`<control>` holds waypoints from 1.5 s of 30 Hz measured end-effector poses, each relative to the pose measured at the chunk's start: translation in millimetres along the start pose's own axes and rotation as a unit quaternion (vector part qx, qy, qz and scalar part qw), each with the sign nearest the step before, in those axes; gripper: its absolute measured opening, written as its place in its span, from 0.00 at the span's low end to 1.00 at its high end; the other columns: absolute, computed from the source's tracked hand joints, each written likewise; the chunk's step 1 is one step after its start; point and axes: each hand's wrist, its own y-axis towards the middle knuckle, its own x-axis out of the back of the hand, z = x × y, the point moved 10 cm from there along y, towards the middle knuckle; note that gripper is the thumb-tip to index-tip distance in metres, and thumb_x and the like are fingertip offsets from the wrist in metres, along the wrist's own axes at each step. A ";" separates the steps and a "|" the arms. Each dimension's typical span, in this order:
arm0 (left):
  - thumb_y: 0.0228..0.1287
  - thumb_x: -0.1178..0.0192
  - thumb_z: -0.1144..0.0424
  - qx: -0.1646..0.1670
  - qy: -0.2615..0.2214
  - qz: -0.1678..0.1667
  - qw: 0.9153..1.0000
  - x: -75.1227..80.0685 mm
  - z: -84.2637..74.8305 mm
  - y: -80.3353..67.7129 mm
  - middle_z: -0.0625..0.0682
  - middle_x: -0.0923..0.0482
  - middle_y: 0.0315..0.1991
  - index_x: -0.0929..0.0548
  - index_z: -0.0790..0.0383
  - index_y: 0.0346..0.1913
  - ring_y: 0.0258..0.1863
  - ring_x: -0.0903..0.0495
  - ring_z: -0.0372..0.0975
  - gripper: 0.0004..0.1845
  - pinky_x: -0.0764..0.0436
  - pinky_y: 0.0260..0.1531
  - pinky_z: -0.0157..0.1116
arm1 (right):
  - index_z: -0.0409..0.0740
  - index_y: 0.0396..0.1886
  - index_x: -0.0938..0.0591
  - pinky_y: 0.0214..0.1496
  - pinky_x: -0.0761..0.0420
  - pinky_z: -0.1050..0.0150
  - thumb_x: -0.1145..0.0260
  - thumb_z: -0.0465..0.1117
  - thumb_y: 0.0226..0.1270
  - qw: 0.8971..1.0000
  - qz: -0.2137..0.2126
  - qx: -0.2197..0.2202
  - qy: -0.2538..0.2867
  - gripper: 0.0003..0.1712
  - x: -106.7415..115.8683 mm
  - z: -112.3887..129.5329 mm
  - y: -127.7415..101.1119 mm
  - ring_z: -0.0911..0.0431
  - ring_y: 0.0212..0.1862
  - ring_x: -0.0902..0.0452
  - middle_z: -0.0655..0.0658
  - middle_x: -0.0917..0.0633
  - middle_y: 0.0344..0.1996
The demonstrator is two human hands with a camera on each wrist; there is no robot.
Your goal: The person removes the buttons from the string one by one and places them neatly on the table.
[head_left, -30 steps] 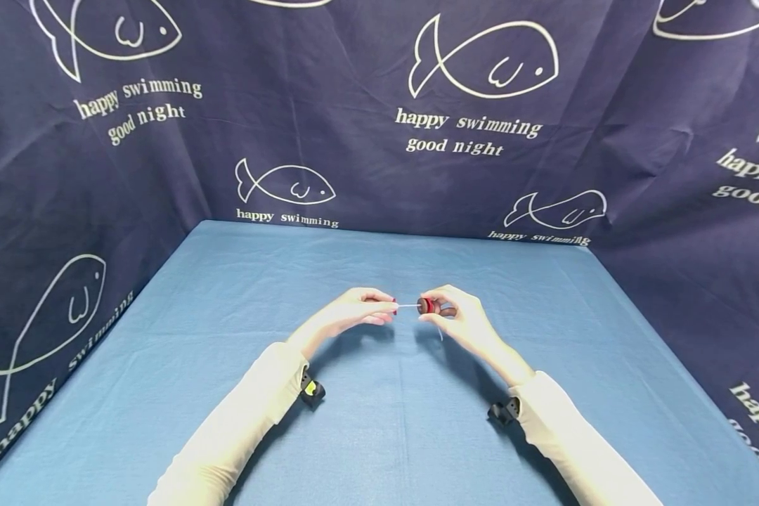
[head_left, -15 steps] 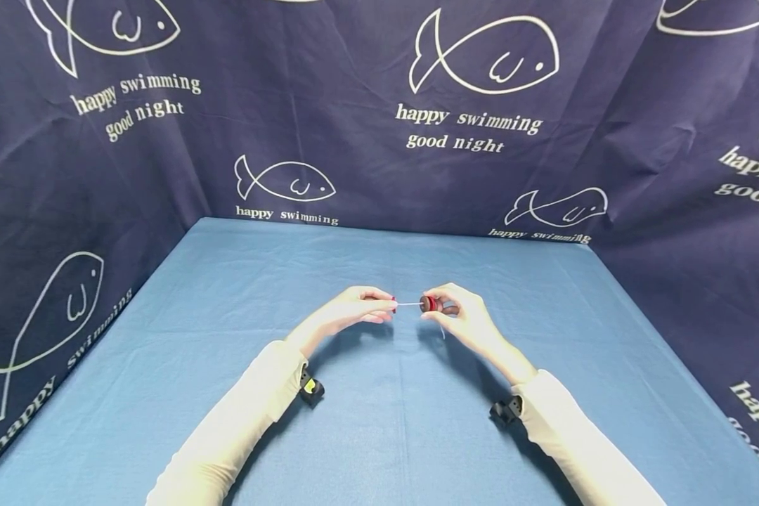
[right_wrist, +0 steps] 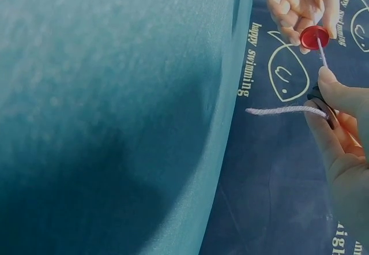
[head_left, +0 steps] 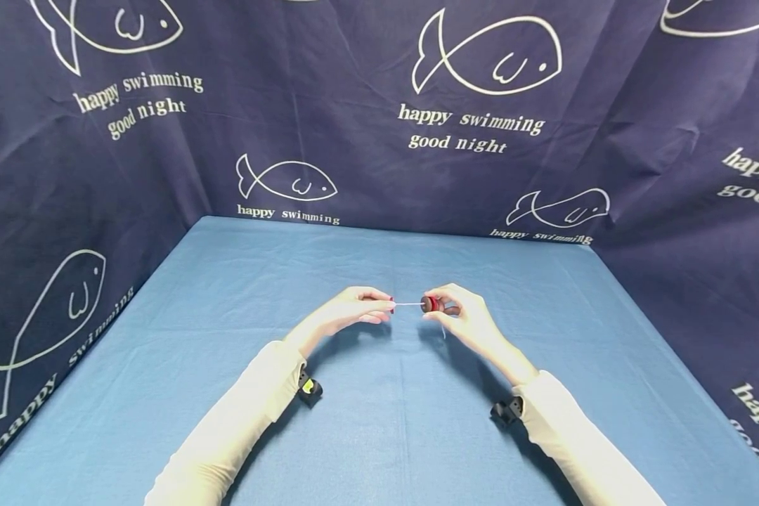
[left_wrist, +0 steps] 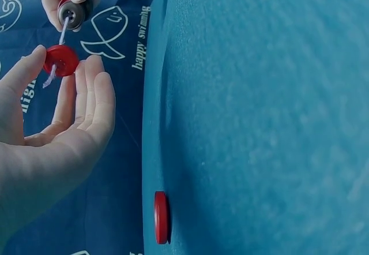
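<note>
Between thumb and fingertips, my left hand (head_left: 357,309) pinches a round red button (left_wrist: 61,60) by its edge. A pale lilac string (head_left: 408,304) passes through that button, and its short frayed end sticks out on the near side in the left wrist view. Across a small gap, my right hand (head_left: 462,313) grips a small stack of dark brown and red buttons (head_left: 429,304) threaded on the same string. The string runs straight between the two hands. Its other end, a loose tail (right_wrist: 282,111), hangs out behind the stack. Fingers partly hide the stack.
Another red button (left_wrist: 162,217) lies on the blue tablecloth (head_left: 379,422), seen edge-on in the left wrist view. A dark blue curtain (head_left: 379,126) with white fish drawings stands behind and beside the table. Both wrists carry small black cameras (head_left: 310,388).
My hands have drawn slightly apart, so a little more string shows between the red button and the stack. Both grips look the same.
</note>
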 end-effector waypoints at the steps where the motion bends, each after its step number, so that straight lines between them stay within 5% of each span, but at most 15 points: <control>1: 0.63 0.40 0.64 0.001 0.000 0.000 1.000 0.4 0.2 -0.2 0.67 0.23 0.53 0.27 0.73 0.57 0.46 0.17 0.46 0.22 0.21 0.49 0.39 | 0.29 0.41 0.18 0.37 0.17 0.56 0.28 0.25 0.47 1.000 0.000 0.000 0.000 0.17 0.3 0.2 -0.1 0.46 0.32 0.24 0.35 0.17 0.31; 10: 0.63 0.40 0.65 0.006 -0.003 -0.002 1.000 2.2 -0.4 -3.0 0.68 0.24 0.54 0.27 0.72 0.57 0.39 0.17 0.38 0.21 0.21 0.50 0.40 | 0.28 0.41 0.18 0.38 0.17 0.54 0.28 0.25 0.47 1.000 -0.003 -0.009 0.003 0.17 1.7 0.7 -0.5 0.45 0.33 0.24 0.34 0.18 0.32; 21: 0.64 0.41 0.65 0.005 0.000 -0.002 1.000 5.5 -0.9 -6.4 0.68 0.24 0.54 0.27 0.73 0.57 0.44 0.17 0.43 0.22 0.22 0.51 0.41 | 0.28 0.41 0.18 0.37 0.17 0.56 0.28 0.25 0.47 1.000 -0.006 -0.005 0.004 0.17 2.4 -1.5 -1.1 0.45 0.33 0.25 0.34 0.18 0.32; 36: 0.64 0.41 0.65 0.009 -0.018 -0.012 1.000 10.4 3.1 -8.9 0.68 0.25 0.55 0.30 0.74 0.59 0.39 0.17 0.37 0.23 0.21 0.48 0.37 | 0.29 0.40 0.18 0.37 0.17 0.54 0.28 0.24 0.47 1.000 -0.004 0.010 0.006 0.17 1.6 -4.2 -1.4 0.44 0.32 0.24 0.34 0.18 0.32; 45: 0.63 0.41 0.65 0.013 -0.022 -0.018 1.000 15.3 3.8 -10.1 0.69 0.25 0.55 0.27 0.71 0.57 0.39 0.17 0.38 0.21 0.20 0.48 0.37 | 0.38 0.41 0.17 0.36 0.18 0.71 0.26 0.32 0.48 1.000 -0.006 0.012 -0.003 0.18 -3.1 -39.8 0.0 0.62 0.33 0.27 0.44 0.18 0.31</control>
